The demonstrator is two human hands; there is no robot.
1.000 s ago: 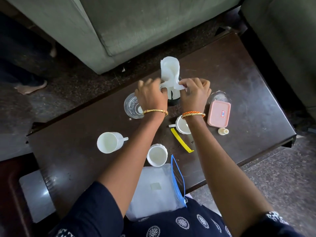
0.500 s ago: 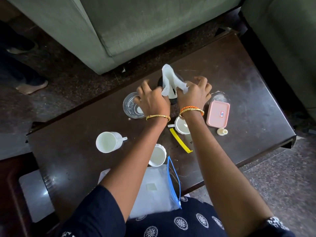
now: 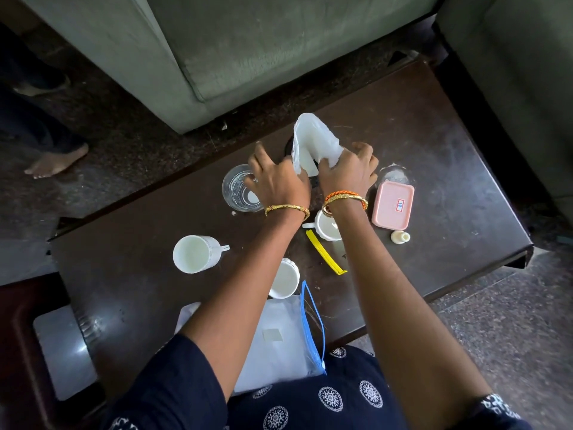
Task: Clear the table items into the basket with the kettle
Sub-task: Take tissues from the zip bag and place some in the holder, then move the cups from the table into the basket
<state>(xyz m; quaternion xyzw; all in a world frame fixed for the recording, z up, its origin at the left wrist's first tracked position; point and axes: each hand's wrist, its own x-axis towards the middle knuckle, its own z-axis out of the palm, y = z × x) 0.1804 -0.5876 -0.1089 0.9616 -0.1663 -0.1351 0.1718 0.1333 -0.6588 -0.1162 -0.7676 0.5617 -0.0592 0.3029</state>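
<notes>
Both my hands hold a crumpled white cloth (image 3: 313, 144) near the table's far edge. My left hand (image 3: 276, 184) pinches its left edge and my right hand (image 3: 347, 172) grips its right side. The cloth stands over a dark round object (image 3: 289, 148) that is mostly hidden. On the dark table (image 3: 449, 144) lie a glass bowl (image 3: 237, 190), a white mug (image 3: 195, 252), a ribbed white cup (image 3: 283, 277), a small handled cup (image 3: 325, 231), a yellow clip (image 3: 324, 252), a pink lidded box (image 3: 392, 204) and a small cream bottle (image 3: 400, 236). No basket or kettle is in view.
A clear zip bag with a blue zipper (image 3: 279, 336) lies at the table's near edge by my body. A clear glass piece (image 3: 393, 175) sits behind the pink box. Grey sofas (image 3: 263, 51) stand beyond and to the right, a stool (image 3: 62, 352) at left, a person's foot (image 3: 55, 161) on the floor.
The cloth, held up open a second ago, has come down and bunched over the dark object. Both hands have closed in around it.
</notes>
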